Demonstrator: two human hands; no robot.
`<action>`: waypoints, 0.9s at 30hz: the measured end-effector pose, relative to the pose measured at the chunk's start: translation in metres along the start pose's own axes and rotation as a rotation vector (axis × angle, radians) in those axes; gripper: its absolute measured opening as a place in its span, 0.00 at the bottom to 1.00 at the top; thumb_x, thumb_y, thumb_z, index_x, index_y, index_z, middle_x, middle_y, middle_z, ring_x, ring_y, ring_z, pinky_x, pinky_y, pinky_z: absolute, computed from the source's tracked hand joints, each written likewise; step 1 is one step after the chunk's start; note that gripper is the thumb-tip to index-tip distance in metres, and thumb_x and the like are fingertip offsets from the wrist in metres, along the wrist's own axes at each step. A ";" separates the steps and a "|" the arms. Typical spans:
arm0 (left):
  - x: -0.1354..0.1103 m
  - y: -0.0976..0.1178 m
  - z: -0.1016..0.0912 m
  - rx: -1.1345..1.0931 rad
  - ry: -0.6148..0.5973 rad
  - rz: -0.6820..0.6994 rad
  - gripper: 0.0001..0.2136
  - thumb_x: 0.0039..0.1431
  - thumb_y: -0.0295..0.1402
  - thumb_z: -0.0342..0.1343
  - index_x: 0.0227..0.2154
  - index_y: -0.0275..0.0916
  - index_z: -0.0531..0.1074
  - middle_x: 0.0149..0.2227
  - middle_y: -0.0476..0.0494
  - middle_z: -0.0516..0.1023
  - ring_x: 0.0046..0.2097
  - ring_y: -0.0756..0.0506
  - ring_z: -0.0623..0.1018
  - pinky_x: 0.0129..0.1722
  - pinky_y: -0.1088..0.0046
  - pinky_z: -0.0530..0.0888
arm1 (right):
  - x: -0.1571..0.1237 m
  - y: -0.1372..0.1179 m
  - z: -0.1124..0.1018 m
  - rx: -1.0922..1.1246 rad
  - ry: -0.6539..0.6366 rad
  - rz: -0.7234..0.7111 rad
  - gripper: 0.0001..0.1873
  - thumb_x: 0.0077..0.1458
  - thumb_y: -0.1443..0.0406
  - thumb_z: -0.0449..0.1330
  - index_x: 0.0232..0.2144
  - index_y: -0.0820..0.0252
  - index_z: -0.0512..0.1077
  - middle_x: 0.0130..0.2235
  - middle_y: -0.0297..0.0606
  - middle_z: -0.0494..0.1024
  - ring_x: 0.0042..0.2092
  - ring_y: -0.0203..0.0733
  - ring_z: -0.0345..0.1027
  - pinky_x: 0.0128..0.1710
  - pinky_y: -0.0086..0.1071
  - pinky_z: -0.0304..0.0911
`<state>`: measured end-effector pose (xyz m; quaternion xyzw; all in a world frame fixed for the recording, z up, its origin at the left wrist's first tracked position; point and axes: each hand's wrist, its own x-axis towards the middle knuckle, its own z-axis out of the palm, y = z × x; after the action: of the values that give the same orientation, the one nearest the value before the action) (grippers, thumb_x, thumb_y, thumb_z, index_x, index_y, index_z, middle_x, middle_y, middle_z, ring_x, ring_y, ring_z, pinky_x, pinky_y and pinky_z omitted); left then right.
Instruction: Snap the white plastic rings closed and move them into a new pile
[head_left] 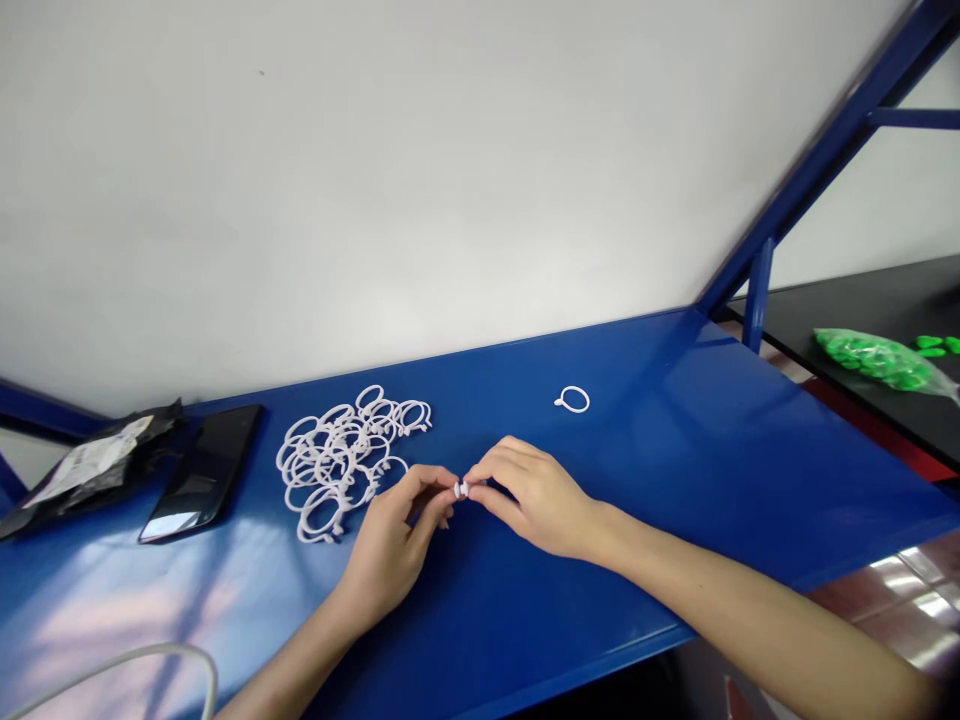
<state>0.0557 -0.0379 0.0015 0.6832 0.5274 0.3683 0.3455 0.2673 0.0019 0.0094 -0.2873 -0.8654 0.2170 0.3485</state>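
Note:
At the middle of the blue shelf, my left hand [394, 535] and my right hand [536, 495] meet fingertip to fingertip. Between them is a small white plastic piece [461, 490], with each thumb and forefinger pinching one end. The fingers cover most of it, so its full shape is hidden. To the left of my left hand lies a heap of white plastic rings [337, 465], each with a small knob on its rim. A single white ring [575, 400] lies apart, beyond my right hand.
A dark phone or tablet [202, 475] and a black plastic package [90, 465] with a white label lie at the left. A pale cable [150, 650] curves at the lower left. Blue frame bars [787, 170] rise at the right. Beyond is a bag of green pieces [877, 358].

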 end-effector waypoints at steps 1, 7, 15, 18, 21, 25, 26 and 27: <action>-0.001 0.000 0.000 0.021 0.018 0.016 0.08 0.70 0.38 0.52 0.41 0.41 0.73 0.28 0.52 0.77 0.28 0.50 0.78 0.31 0.75 0.76 | 0.000 0.000 0.000 -0.020 -0.002 -0.012 0.08 0.71 0.62 0.57 0.42 0.58 0.75 0.39 0.38 0.82 0.42 0.43 0.73 0.45 0.37 0.69; -0.003 0.003 0.001 0.201 0.128 0.186 0.06 0.67 0.35 0.56 0.38 0.43 0.77 0.31 0.50 0.83 0.31 0.49 0.82 0.33 0.76 0.79 | 0.001 -0.004 0.002 -0.101 0.008 -0.021 0.13 0.73 0.62 0.52 0.41 0.61 0.75 0.37 0.39 0.81 0.38 0.42 0.70 0.41 0.35 0.67; -0.005 0.007 0.001 0.306 0.162 0.306 0.06 0.66 0.33 0.56 0.35 0.43 0.78 0.33 0.48 0.86 0.33 0.47 0.85 0.35 0.76 0.80 | -0.003 -0.004 0.010 -0.287 -0.061 -0.102 0.16 0.74 0.65 0.47 0.39 0.61 0.73 0.35 0.40 0.77 0.36 0.44 0.65 0.39 0.37 0.64; -0.006 0.006 0.002 0.314 0.152 0.333 0.06 0.66 0.32 0.56 0.35 0.43 0.78 0.33 0.47 0.86 0.32 0.47 0.85 0.34 0.76 0.81 | -0.005 -0.003 0.010 -0.324 -0.106 -0.109 0.13 0.73 0.68 0.49 0.39 0.61 0.73 0.34 0.39 0.76 0.36 0.43 0.64 0.38 0.37 0.63; -0.007 0.004 0.002 0.312 0.147 0.395 0.06 0.66 0.30 0.56 0.36 0.42 0.78 0.34 0.47 0.87 0.32 0.48 0.85 0.35 0.78 0.81 | -0.007 -0.003 0.007 -0.358 -0.129 -0.124 0.12 0.72 0.69 0.50 0.39 0.61 0.73 0.34 0.39 0.75 0.37 0.43 0.63 0.38 0.36 0.62; -0.006 -0.001 0.003 0.354 0.127 0.480 0.05 0.66 0.28 0.57 0.39 0.42 0.78 0.35 0.47 0.87 0.33 0.49 0.85 0.36 0.79 0.80 | -0.008 -0.003 0.006 -0.404 -0.171 -0.140 0.11 0.71 0.71 0.51 0.40 0.61 0.74 0.35 0.38 0.76 0.37 0.43 0.63 0.38 0.37 0.61; -0.006 -0.002 0.003 0.369 0.128 0.498 0.05 0.67 0.28 0.57 0.39 0.42 0.78 0.35 0.47 0.87 0.33 0.49 0.85 0.36 0.79 0.80 | -0.007 -0.002 0.007 -0.401 -0.173 -0.142 0.12 0.71 0.71 0.51 0.40 0.61 0.74 0.34 0.39 0.76 0.37 0.44 0.63 0.37 0.37 0.61; -0.005 -0.003 0.003 0.383 0.132 0.514 0.05 0.67 0.29 0.57 0.39 0.42 0.78 0.35 0.47 0.86 0.34 0.48 0.85 0.36 0.78 0.80 | -0.007 -0.002 0.008 -0.390 -0.165 -0.141 0.12 0.71 0.71 0.51 0.39 0.61 0.74 0.34 0.39 0.76 0.37 0.44 0.64 0.38 0.37 0.61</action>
<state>0.0562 -0.0429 -0.0031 0.8213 0.4187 0.3808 0.0715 0.2651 -0.0051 0.0021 -0.2695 -0.9344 0.0435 0.2288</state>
